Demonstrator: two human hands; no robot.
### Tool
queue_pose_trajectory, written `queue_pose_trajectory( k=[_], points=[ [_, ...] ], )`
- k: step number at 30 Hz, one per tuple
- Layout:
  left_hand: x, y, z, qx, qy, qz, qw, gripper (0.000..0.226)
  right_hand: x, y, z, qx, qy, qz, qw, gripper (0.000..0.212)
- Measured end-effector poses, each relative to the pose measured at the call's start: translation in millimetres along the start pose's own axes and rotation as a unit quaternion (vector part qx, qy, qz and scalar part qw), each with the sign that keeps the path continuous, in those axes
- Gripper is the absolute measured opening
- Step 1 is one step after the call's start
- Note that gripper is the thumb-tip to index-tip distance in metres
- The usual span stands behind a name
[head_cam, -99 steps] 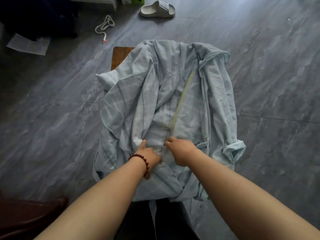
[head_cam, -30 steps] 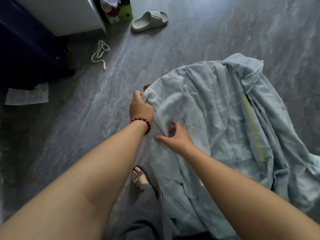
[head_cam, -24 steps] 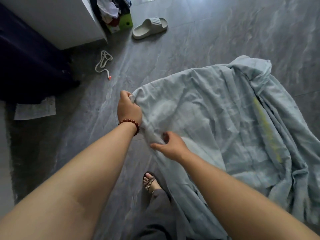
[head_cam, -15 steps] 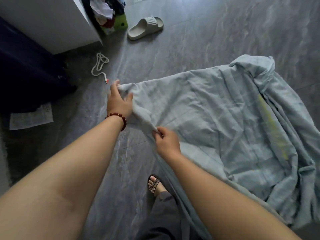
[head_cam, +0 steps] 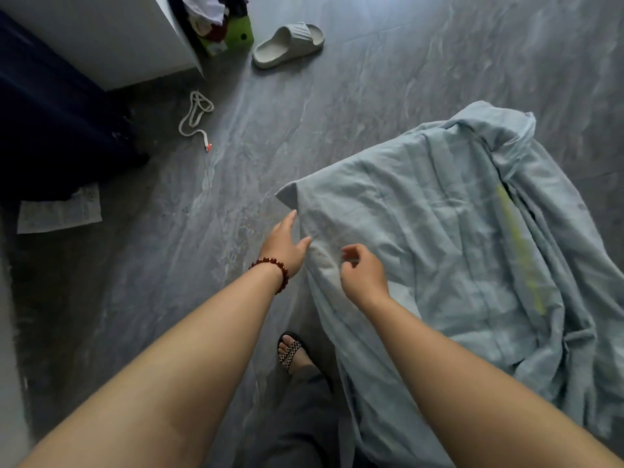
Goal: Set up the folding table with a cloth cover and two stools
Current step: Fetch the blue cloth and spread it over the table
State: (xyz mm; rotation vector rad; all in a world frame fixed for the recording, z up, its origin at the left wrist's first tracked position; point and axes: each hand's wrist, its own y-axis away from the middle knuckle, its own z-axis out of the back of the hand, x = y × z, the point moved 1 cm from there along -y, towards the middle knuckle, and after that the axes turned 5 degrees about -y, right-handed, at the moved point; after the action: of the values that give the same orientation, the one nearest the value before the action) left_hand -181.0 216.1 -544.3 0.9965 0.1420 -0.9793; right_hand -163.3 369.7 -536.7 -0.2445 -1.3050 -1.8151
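Two bare hands hover at the left edge of a pale blue cloth (head_cam: 439, 238), neither one holding it. The left hand (head_cam: 283, 246), with a red bead bracelet (head_cam: 273, 268) at the wrist, has its fingers straight and spread, its fingertips just beside the cloth's edge; whether they touch the fabric cannot be told. The right hand (head_cam: 364, 275) hangs over the cloth with its fingers loosely curled and nothing between them. The cloth fills the right half of the scene, spread fairly flat across its middle over something it hides completely. It is bunched in folds along the far and right sides and hangs down on the near side beside the person's leg. One pointed corner (head_cam: 287, 194) juts out to the left, just beyond the left hand, and a yellow stripe (head_cam: 520, 255) runs along the cloth's right part. A foot in a checked-strap sandal (head_cam: 292, 351) stands on the grey marbled floor (head_cam: 337, 113) between the two forearms. Far off lie a pale slipper (head_cam: 287, 43) and a green box (head_cam: 238, 33); to the left are a coiled white cord (head_cam: 196, 119) and a sheet of paper (head_cam: 59, 211).
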Motion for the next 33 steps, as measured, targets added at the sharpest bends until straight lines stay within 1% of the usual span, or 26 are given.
queue_pose_trajectory(
  k=[5, 8, 13, 16, 19, 21, 23, 25, 27, 28, 29, 31, 33],
  points=[
    [-15, 25, -25, -0.021, 0.015, 0.023, 0.999, 0.062, -26, -6, 55, -0.009, 0.027, 0.012, 1.0, 0.032],
    [-29, 47, -49, -0.033, 0.038, 0.034, 0.998, 0.057, -51, -7, 91, -0.001, 0.07, 0.016, 0.997, 0.03],
    [-47, 88, -103, -0.021, 0.081, 0.052, 0.995, 0.05, -103, 2, 143, 0.067, 0.192, 0.001, 0.979, 0.029],
    [-52, 110, -135, -0.028, 0.065, 0.047, 0.996, 0.044, -137, 10, 169, 0.115, 0.238, -0.03, 0.964, 0.028],
    [-52, 130, -165, -0.024, 0.036, 0.038, 0.998, 0.037, -171, 22, 186, 0.137, 0.283, -0.05, 0.948, 0.027],
    [-52, 143, -181, -0.027, 0.028, 0.025, 0.999, 0.029, -191, 31, 190, 0.143, 0.297, -0.046, 0.943, 0.02],
    [-53, 155, -195, -0.059, 0.031, 0.013, 0.998, 0.019, -207, 40, 191, 0.139, 0.291, -0.027, 0.946, 0.019],
    [-55, 168, -204, -0.114, 0.029, 0.007, 0.993, 0.009, -218, 49, 190, 0.114, 0.276, 0.017, 0.954, 0.022],
    [-55, 186, -215, -0.162, 0.025, 0.006, 0.986, 0.009, -228, 59, 189, 0.076, 0.275, 0.081, 0.955, 0.021],
    [-52, 194, -222, -0.167, 0.029, 0.009, 0.985, 0.009, -233, 64, 190, 0.059, 0.277, 0.112, 0.953, 0.02],
    [-47, 204, -231, -0.157, 0.037, 0.016, 0.987, 0.009, -239, 70, 192, 0.051, 0.285, 0.134, 0.948, 0.018],
    [-38, 222, -253, -0.103, 0.037, 0.022, 0.994, 0.013, -255, 80, 197, 0.05, 0.314, 0.171, 0.932, 0.015],
    [-32, 236, -279, -0.046, -0.026, -0.014, 0.998, 0.026, -274, 88, 202, 0.056, 0.356, 0.208, 0.909, 0.016]
  ],
)
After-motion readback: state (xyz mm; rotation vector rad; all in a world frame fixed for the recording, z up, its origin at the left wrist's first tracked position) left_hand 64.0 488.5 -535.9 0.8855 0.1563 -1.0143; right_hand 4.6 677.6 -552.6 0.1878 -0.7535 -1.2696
